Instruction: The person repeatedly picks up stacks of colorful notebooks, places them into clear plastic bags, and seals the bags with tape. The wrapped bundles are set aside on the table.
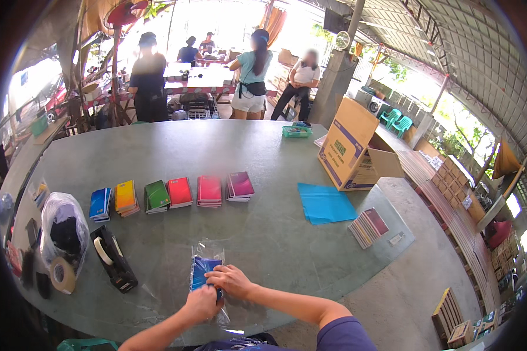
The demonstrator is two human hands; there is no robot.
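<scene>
A blue notebook, perhaps a stack of them, lies inside a clear plastic bag at the near middle of the table. My left hand is closed in a fist at the notebook's near end, gripping the bag there. Over the right edge of the notebook bends my right hand, its curled fingers pressing on the cover and wrapper. The hands nearly touch, and between them they hide the notebook's lower right part.
Notebook piles in blue, yellow, green, red, pink and purple form a row. Left are a tape dispenser, tape roll and plastic bag. Right are a blue sheet, more notebooks and an opened carton. Several people are beyond.
</scene>
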